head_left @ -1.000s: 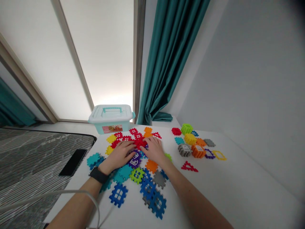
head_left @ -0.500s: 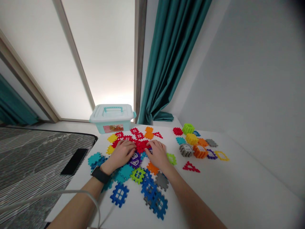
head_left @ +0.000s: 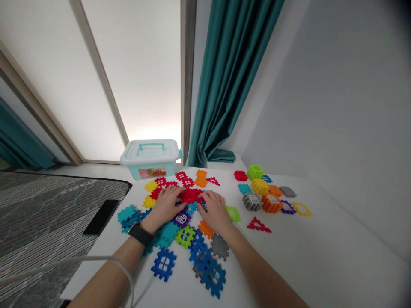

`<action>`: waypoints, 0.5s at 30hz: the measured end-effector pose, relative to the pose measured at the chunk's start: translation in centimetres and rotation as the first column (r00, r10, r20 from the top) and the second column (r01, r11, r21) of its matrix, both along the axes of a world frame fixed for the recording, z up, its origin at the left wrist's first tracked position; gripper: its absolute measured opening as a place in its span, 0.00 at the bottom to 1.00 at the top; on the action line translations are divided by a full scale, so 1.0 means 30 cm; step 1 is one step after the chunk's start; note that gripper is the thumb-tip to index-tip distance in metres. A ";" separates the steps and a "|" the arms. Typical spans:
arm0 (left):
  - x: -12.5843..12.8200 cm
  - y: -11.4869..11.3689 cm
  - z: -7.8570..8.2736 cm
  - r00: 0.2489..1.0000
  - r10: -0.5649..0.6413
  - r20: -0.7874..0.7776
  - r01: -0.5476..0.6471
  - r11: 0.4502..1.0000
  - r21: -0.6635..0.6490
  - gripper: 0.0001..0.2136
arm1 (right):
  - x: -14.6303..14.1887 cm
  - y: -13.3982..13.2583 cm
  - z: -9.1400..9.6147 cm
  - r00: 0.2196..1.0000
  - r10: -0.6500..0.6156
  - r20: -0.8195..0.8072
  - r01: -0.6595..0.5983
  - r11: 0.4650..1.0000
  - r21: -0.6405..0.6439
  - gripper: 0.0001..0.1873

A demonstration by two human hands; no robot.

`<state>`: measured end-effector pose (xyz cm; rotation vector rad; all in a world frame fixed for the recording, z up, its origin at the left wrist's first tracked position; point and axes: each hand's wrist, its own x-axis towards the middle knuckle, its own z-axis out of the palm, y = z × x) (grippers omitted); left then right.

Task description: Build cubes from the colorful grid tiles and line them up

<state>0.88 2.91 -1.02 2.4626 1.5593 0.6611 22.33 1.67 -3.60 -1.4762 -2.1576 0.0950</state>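
Observation:
Several red interlocking plastic tiles point(head_left: 190, 195) lie joined or bunched between my hands at the middle of the pile. My left hand point(head_left: 167, 204), with a dark watch on its wrist, has its curled fingers on their left side. From the right, my right hand point(head_left: 214, 208) grips the same red tiles, thumb toward the middle. Just below are a purple tile point(head_left: 181, 219) with a white window and a small blue tile point(head_left: 192, 208). Nearer me lie a lime-green tile point(head_left: 185, 236), an orange tile point(head_left: 206, 229) and teal tiles point(head_left: 168, 234). My fingers partly hide the red tiles' edges.
Dark blue window tiles point(head_left: 214, 277) lie near the front. On the right stand stacked blocks, among them a yellow one point(head_left: 260, 186) and an orange one point(head_left: 272, 204). A lidded box point(head_left: 150, 158) is behind the pile. A white cable point(head_left: 96, 258) crosses my left forearm.
My left hand has shifted slightly right and my right hand slightly lower, both still at the red tiles. More of the small blue tile shows. The view has moved a little.

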 end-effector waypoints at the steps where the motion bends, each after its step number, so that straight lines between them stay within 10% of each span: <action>1: 0.002 0.003 0.000 1.000 0.006 0.000 -0.006 1.000 -0.011 0.18 | 0.000 -0.001 0.002 1.000 -0.003 0.005 0.003 1.000 -0.006 0.07; 15: 0.005 0.013 -0.020 0.996 0.068 0.058 -0.071 0.996 0.045 0.22 | -0.006 -0.011 0.018 1.000 -0.001 -0.005 0.001 0.999 -0.049 0.11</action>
